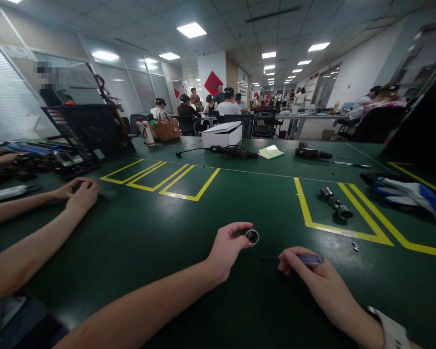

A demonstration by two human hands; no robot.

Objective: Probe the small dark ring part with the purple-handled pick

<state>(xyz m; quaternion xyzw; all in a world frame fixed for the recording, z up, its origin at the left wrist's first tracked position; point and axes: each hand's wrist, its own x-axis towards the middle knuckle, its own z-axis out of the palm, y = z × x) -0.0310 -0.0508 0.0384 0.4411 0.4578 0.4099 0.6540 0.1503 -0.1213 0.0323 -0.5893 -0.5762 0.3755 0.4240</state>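
Observation:
My left hand (227,249) pinches a short round metal socket-like part (252,236) between thumb and fingers, its open end facing me with darker bits inside. In my right hand (308,274), a small screwdriver (312,260) with a translucent purple handle lies between thumb and fingers. Its thin shaft points left, and the tip is below and right of the metal part, apart from it. Beyond my right hand, a longer metal joint piece (336,203) lies inside a yellow tape outline. A small shiny metal piece (355,246) rests just outside that tape.
At left are a co-worker's hands (80,193) and a black panel (90,128). Across the green table (203,223) lie a corded tool (232,151), a white box (221,135), a notepad (272,152), a dark power tool (312,151) and blue-white gloves (409,194).

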